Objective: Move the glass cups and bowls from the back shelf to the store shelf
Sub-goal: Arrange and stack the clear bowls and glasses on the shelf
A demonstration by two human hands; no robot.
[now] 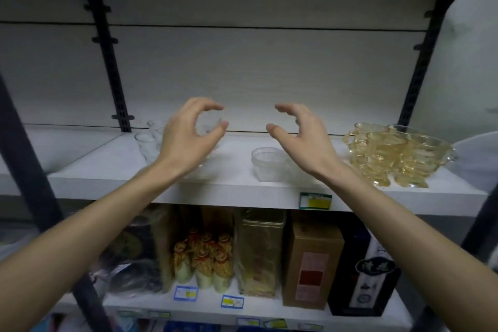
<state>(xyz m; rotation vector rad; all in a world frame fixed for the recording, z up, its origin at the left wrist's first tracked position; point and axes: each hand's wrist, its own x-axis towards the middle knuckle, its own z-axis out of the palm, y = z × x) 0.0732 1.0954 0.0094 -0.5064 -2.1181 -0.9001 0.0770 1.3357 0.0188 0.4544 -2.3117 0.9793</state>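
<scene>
1. Both my arms are up over the white shelf (113, 167). My left hand (186, 137) has fingers and thumb curled into a ring shape, and there's a small clear glass cup (207, 127) right inside that ring. It's blurry there, so I honestly can't tell if I'm gripping it or just framing it.
2. My right hand (299, 137) is curved like a claw, thumb and fingers apart, holding nothing. It's above and a bit right of a clear glass bowl (266, 163).
3. That bowl sits upright on the shelf near the front edge, kind of frosted or textured looking, with a round rim.
4. More clear cups (147, 143) stand on the left part of the shelf, partly hidden behind my left hand. See-through, hard to count.
5. Over on the right there's a bunch of amber glass cups (390, 153) with handles, packed tight and touching each other.
6. A price tag (315, 200) is stuck on the shelf's front edge, and boxes (310, 261) plus small wrapped bottles (204, 259) sit on the level below.
</scene>
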